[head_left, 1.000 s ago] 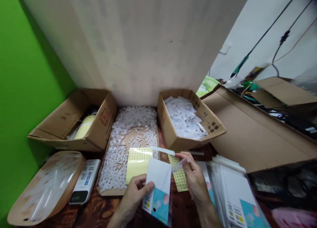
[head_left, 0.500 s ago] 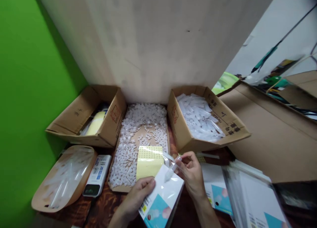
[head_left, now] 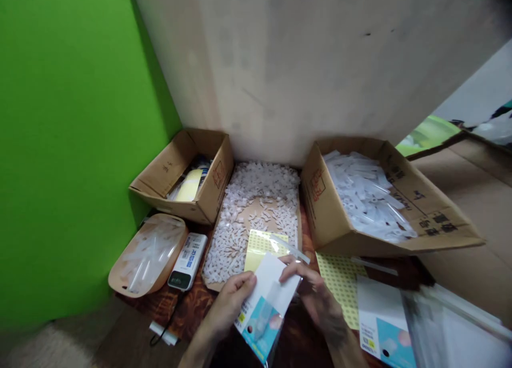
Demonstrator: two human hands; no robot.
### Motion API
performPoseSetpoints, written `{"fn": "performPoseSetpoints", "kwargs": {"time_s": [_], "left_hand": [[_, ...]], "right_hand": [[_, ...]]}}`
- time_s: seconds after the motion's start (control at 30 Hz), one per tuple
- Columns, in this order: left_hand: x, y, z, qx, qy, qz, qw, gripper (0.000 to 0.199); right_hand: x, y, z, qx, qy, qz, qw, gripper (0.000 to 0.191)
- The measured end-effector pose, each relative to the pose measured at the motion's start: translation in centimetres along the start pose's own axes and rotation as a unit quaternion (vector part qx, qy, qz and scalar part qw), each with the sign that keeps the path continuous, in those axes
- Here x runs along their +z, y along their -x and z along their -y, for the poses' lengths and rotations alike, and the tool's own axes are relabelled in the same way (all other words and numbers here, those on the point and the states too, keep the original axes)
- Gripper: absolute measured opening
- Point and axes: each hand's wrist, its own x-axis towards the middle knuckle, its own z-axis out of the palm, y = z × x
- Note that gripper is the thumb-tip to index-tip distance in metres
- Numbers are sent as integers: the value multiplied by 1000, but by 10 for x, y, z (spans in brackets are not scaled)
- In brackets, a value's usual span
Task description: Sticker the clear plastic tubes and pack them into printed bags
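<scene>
My left hand (head_left: 234, 296) grips the left edge of a clear plastic packet (head_left: 276, 269) with its thumb on the front. Inside the packet is a white and teal printed card, and a translucent tube (head_left: 264, 312) shows over the card. The fingers of my right hand (head_left: 310, 285) press on the packet's upper right side, closed around it; its thumb is partly hidden. A clear flap (head_left: 291, 248) of the packet sticks up past the card's top. Behind it lies a yellow sticker sheet (head_left: 256, 245), on a cardboard tray (head_left: 250, 213) of small white pieces.
An open carton (head_left: 336, 218) of translucent tubes stands right, another carton (head_left: 160, 176) back left. A peach basket (head_left: 176, 237) and a white power bank (head_left: 188, 261) sit at left. More packaged cards (head_left: 382, 298) and a sticker sheet (head_left: 340, 285) lie at right.
My right hand has moved from holding a small tube at the packet's mouth to pressing on the packet's front. The tube now lies lower, over the card. The view has turned left.
</scene>
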Motion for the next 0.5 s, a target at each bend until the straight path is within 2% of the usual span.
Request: {"fn": "performPoseSetpoints", "kwargs": {"time_s": [0.07,0.1,0.13,0.17,0.2,0.23,0.27,0.3,0.33,0.37,0.5], "left_hand": [[-22,4,-16,62,-117,-60,989,55],[-39,6,-26,97,-192,-107,971,51],[-58,7,-35,133,-273,-195,933,47],[-78,7,-44,157,-353,-292,875,44],[-99,6,-52,166,-426,-382,803,43],[-119,5,-57,156,-500,-445,727,43],[-137,2,-59,132,-568,-465,667,42],[-153,-1,-59,98,-618,-464,627,39],[-166,-4,-57,67,-643,-463,607,34],[-176,-7,-54,55,-655,-455,601,30],[-202,-14,-43,61,-639,-454,618,17]], "right_hand": [[-2,-7,-5,8,73,-58,996,46],[-2,-10,-9,16,99,-93,991,41],[-2,-14,-13,22,118,-128,985,45],[-2,-18,-16,19,134,-159,978,54],[-2,-21,-20,6,156,-190,969,60],[-3,-23,-22,-12,186,-222,957,63],[-4,-24,-23,-31,224,-252,941,62],[-7,-24,-23,-49,262,-277,923,60],[-9,-23,-22,-62,291,-289,910,56],[-11,-21,-20,-72,311,-290,902,52],[-16,-11,-7,-88,331,-250,906,32]]}}
